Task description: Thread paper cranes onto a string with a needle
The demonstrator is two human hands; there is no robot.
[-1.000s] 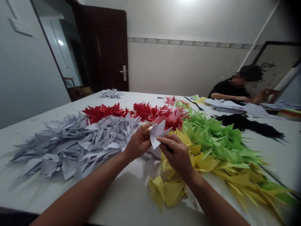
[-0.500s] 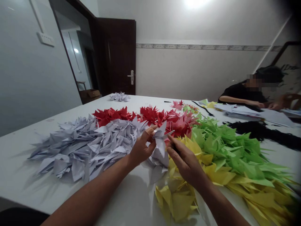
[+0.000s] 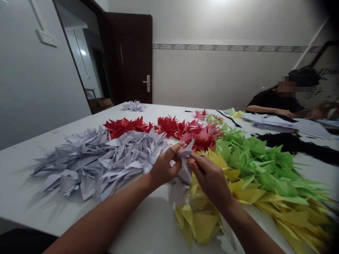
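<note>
A folded white paper piece [image 3: 186,152] is held up between my two hands, over the table's middle. My left hand [image 3: 167,164] pinches its left side, with fingers bent. My right hand [image 3: 209,173] grips its right edge between thumb and fingers. More folded white paper [image 3: 180,185] lies just below. To the left spreads a large heap of white folded papers [image 3: 122,158]. Behind my hands are red folded papers [image 3: 169,127] and pink ones [image 3: 202,134]. Yellow papers [image 3: 203,222] and green papers [image 3: 259,162] lie on the right.
The white table [image 3: 143,225] carries a small white paper pile [image 3: 134,106] at its far left. Black strings [image 3: 299,146] and paper sheets [image 3: 272,121] lie at the right, where another person [image 3: 272,102] sits leaning over. A dark door [image 3: 129,56] stands behind.
My right hand has come closer to my left hand and now grips the white paper's edge. The paper has tilted. The view has shifted slightly.
</note>
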